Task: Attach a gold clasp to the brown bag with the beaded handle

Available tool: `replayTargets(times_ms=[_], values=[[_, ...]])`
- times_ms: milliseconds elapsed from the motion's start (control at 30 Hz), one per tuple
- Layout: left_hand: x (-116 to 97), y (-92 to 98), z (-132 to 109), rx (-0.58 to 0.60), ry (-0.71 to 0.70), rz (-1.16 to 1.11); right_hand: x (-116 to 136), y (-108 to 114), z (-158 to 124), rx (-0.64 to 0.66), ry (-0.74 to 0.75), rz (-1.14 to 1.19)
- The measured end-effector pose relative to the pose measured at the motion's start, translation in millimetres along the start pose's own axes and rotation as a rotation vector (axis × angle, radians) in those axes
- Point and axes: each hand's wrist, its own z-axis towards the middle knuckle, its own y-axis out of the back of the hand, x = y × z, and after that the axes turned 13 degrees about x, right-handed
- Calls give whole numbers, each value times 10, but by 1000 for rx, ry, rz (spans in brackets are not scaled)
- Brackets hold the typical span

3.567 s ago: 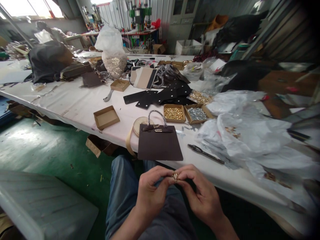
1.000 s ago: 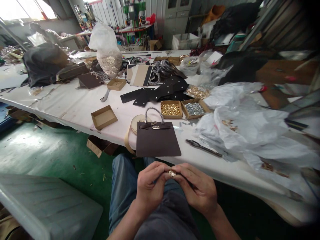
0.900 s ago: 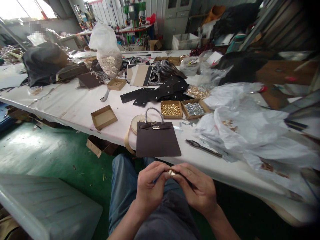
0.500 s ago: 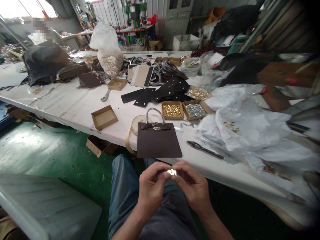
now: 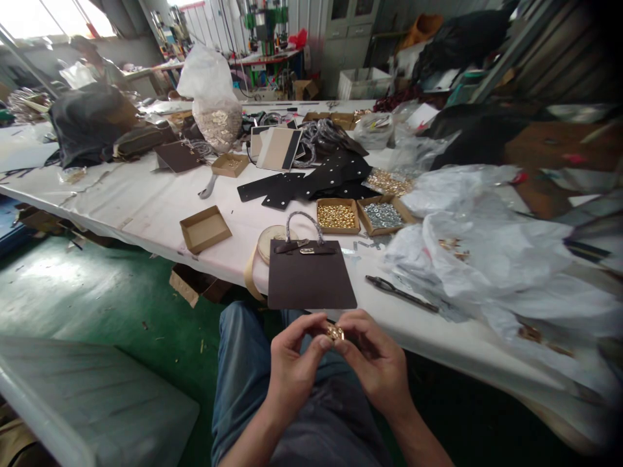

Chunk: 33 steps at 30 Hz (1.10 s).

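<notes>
Holds a small gold-coloured metal piece [image 5: 335,333] just off the near edge of the white table [image 5: 141,207]. Pinches it from one side with the left hand [image 5: 296,362], from the other with the right hand [image 5: 377,364], clamping thumbs and fingertips on it. Has a dark brown handled bag [image 5: 311,279] just beyond, a dark tool [image 5: 402,294] to its right and, farther back, cardboard boxes [image 5: 339,231] of gold-coloured bits [image 5: 335,217] and silver-coloured bits [image 5: 383,215].

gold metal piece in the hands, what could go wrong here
The gold metal piece is pinched between the left hand and right hand over the lap, so it might slip and drop toward the floor. The brown bag seems to reach the near edge of the table, so a bump could knock it off.
</notes>
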Motion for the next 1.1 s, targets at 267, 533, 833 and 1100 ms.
replayTargets(times_ms=[267, 533, 833, 1100], values=[[-77, 19, 58, 9, 33, 45, -6, 57, -2, 17, -24, -36], [-336, 589, 504, -61, -65, 704, -117, 332, 298, 44, -107, -449], [-344, 1078, 1540, 100, 177, 1309, -404, 158, 1081, 351, -85, -1006], [-112, 1287, 1788, 65, 209, 1204, -541, 147, 1254, 306, -91, -942]])
